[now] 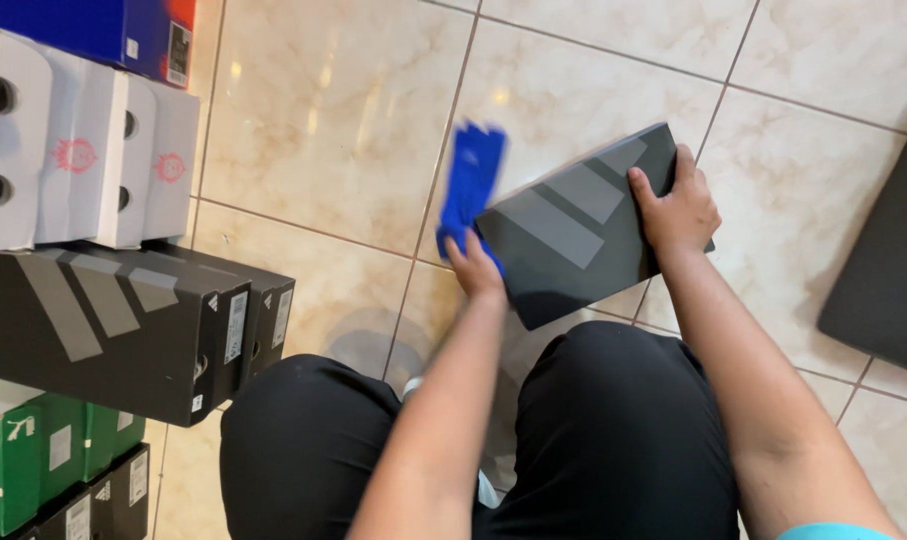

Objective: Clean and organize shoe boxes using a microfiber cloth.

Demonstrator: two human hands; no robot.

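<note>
A dark grey shoebox with lighter diagonal stripes on its lid is held tilted above my knees. My right hand grips its far right edge, fingers over the lid. My left hand is closed on a bright blue cloth at the box's left edge; the cloth is blurred and sticks up past the box corner. My legs in black trousers fill the bottom of the view.
Stacked shoeboxes line the left side: white ones, a blue one, dark grey striped ones, green ones. A dark mat lies on the beige tiled floor at the right.
</note>
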